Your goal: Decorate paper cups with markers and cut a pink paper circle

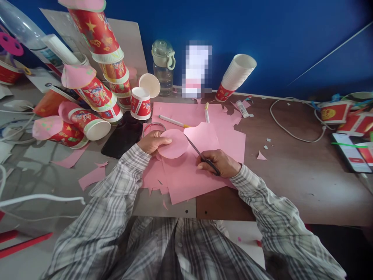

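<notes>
Between the thumb and fingers of my left hand (153, 142) is a round piece of pink paper (175, 144), held above the table. My right hand (220, 162) is closed around the dark handles of a pair of scissors (196, 147). The blades point up and left, with their tip close to the right edge of the paper circle; I cannot tell whether they touch it. Beneath both hands lie overlapping pink paper sheets (189, 182) with cut edges. Two marker pens (175, 121) rest on the sheets, and a tape roll (154, 126) is partly hidden behind my left hand.
Red paper cups with pink paper tops (90, 85) are stacked at the left. A water bottle (163, 68), a leaning stack of cups (236, 77) and a glue stick (242, 109) stand or lie toward the back. A cable (291, 134) and phone (351, 151) are at right.
</notes>
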A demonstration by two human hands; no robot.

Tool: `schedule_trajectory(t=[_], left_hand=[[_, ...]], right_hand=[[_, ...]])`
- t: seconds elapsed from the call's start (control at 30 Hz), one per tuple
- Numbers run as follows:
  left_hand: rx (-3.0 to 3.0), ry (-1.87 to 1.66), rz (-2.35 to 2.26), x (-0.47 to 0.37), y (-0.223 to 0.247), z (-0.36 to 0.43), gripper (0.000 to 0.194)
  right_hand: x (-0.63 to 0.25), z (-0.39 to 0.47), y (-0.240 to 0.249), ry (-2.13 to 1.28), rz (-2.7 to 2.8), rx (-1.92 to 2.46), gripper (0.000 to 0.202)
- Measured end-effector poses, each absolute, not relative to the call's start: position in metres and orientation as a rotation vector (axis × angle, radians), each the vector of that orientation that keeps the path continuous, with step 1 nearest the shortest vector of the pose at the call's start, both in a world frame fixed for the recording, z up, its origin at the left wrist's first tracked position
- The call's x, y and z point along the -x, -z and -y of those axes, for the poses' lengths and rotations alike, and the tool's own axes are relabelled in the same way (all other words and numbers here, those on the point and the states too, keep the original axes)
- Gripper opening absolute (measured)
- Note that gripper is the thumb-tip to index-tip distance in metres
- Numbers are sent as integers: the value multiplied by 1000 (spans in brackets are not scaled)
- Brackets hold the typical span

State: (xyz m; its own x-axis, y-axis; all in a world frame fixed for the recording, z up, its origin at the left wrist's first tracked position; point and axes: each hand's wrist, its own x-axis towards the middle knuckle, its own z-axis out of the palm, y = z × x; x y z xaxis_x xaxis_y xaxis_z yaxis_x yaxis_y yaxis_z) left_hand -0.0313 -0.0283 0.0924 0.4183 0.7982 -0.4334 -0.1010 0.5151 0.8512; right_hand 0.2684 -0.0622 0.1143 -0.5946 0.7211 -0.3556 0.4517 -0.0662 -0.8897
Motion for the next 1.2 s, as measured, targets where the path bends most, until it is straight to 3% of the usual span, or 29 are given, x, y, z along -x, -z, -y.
schedule_trajectory(t=[0.47, 1.2], left_hand=[[-895, -629, -1084, 30, -87, 30, 35], [-934, -616, -984, 21, -93, 31, 28]], right_hand=[[-269, 57, -122, -1953, 1830, 1335, 68], [-260, 59, -123, -1879, 1782, 1352, 67]])
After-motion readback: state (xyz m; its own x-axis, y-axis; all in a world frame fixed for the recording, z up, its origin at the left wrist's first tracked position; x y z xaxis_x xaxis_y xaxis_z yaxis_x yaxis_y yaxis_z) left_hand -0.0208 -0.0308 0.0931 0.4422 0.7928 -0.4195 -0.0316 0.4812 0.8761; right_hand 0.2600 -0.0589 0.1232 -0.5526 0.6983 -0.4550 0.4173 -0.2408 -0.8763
